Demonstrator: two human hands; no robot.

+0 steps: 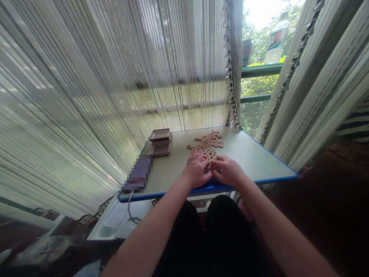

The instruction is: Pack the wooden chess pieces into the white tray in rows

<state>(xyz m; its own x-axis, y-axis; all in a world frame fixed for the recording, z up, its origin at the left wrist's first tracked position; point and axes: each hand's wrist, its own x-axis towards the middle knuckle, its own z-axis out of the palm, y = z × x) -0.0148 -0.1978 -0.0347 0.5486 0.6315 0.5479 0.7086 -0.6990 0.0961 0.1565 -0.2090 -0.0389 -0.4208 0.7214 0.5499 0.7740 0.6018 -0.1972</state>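
Round wooden Chinese chess pieces [211, 151] sit close together near the front edge of the table [253, 161]. My left hand [197, 169] is at the left of this group, its fingers bent over the nearest pieces. From the right, my right hand [227, 169] curves in, with its fingertips against pieces at the near side. Both thumbs point inward and almost meet at the table edge. My palms and fingers hide part of the group, so what lies under them is unclear. More loose pieces [208, 141] spread behind, toward the back of the table.
Two shallow box halves [160, 149] rest at the table's back left. A blurred dark flat object [138, 174] with a grey cable [129, 207] lies at the left edge. Sheer curtains [173, 69] hang behind. A bottle [277, 40] stands by the window rail.
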